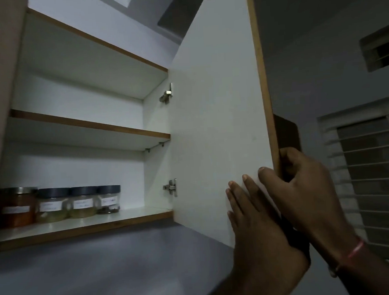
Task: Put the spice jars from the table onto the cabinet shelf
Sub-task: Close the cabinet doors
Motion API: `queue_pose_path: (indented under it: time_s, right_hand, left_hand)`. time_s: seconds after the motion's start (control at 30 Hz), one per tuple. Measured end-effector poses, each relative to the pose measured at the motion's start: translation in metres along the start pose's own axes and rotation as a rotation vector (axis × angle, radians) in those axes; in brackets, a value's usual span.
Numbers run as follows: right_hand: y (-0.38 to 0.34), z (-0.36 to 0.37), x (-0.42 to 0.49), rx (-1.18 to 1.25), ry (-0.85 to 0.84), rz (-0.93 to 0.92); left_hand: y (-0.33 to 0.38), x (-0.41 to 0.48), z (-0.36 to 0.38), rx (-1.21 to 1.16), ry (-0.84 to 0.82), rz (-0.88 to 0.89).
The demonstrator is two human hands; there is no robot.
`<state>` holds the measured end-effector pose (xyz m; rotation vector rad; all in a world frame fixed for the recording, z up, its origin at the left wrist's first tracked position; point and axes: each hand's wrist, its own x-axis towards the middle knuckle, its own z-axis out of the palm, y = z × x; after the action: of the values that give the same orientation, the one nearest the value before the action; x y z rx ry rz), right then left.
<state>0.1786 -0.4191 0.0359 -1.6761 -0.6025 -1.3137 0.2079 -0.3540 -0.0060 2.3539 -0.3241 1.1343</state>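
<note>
Several spice jars stand in a row on the cabinet's bottom shelf (134, 216): a red-filled jar with a metal lid (16, 207), then three dark-lidded jars (52, 205) (83, 202) (109, 199), all with white labels. The cabinet door (215, 123) hangs open to the right. My left hand (255, 230) lies flat with straight fingers against the door's white inner face near its lower edge. My right hand (305, 190) grips the door's outer edge, thumb on the inner face and fingers curled round behind it.
Two upper shelves (89, 126) in the cabinet hold nothing visible. Metal hinges (172, 187) join the door to the cabinet side. A grey wall runs below the cabinet. A louvred window (372, 170) and a wall vent (381, 49) sit at the right.
</note>
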Motion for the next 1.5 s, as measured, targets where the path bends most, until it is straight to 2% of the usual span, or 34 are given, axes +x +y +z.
queue_pose_path:
  time_s: [0.07, 0.13, 0.27, 0.3, 0.37, 0.47, 0.57, 0.63, 0.7, 0.77, 0.83, 0.93, 1.1, 1.27, 1.5]
  right_hand:
    - [-0.023, 0.015, -0.007, 0.125, -0.038, -0.061]
    - [-0.043, 0.041, -0.014, 0.262, -0.093, -0.094]
    - [-0.087, 0.11, -0.025, 0.498, -0.244, -0.063]
    - [-0.1, 0.129, -0.029, 0.511, -0.245, -0.072]
    - [-0.13, 0.173, -0.041, 0.506, -0.236, -0.112]
    - [-0.169, 0.24, -0.055, 0.399, -0.252, -0.19]
    - [-0.192, 0.295, -0.063, 0.279, -0.304, -0.217]
    - [-0.197, 0.322, -0.065, 0.23, -0.328, -0.233]
    - [-0.194, 0.343, -0.065, 0.201, -0.372, -0.264]
    - [-0.186, 0.358, -0.064, 0.203, -0.433, -0.29]
    - [-0.171, 0.374, -0.068, 0.163, -0.494, -0.33]
    - [-0.148, 0.396, -0.079, 0.097, -0.548, -0.403]
    - [-0.132, 0.42, -0.084, 0.061, -0.555, -0.45]
    - [-0.128, 0.429, -0.084, 0.028, -0.469, -0.472]
    - [-0.139, 0.407, -0.077, 0.023, -0.595, -0.449]
  left_hand:
    - [-0.026, -0.015, -0.026, -0.089, 0.108, 0.046]
    - [-0.051, -0.037, -0.061, -0.138, 0.144, 0.054]
    - [-0.133, -0.052, -0.123, -0.217, 0.225, -0.182]
    - [-0.149, -0.056, -0.139, -0.235, 0.273, -0.246]
    - [-0.163, -0.074, -0.177, -0.176, 0.328, -0.182]
    - [-0.19, -0.101, -0.222, -0.234, 0.375, -0.254]
    - [-0.241, -0.09, -0.247, -0.101, 0.426, -0.413]
    - [-0.263, -0.081, -0.256, -0.054, 0.401, -0.444]
    - [-0.278, -0.076, -0.259, 0.086, 0.412, -0.354]
    - [-0.301, -0.072, -0.265, 0.489, 0.47, -0.244]
    - [-0.328, -0.066, -0.272, 0.877, 0.404, -0.279]
    - [-0.356, -0.057, -0.283, 1.113, 0.258, -0.389]
    - [-0.396, -0.058, -0.286, 1.163, 0.166, -0.315]
    - [-0.403, -0.058, -0.288, 1.2, 0.162, -0.277]
    - [-0.377, -0.054, -0.288, 1.232, 0.003, -0.456]
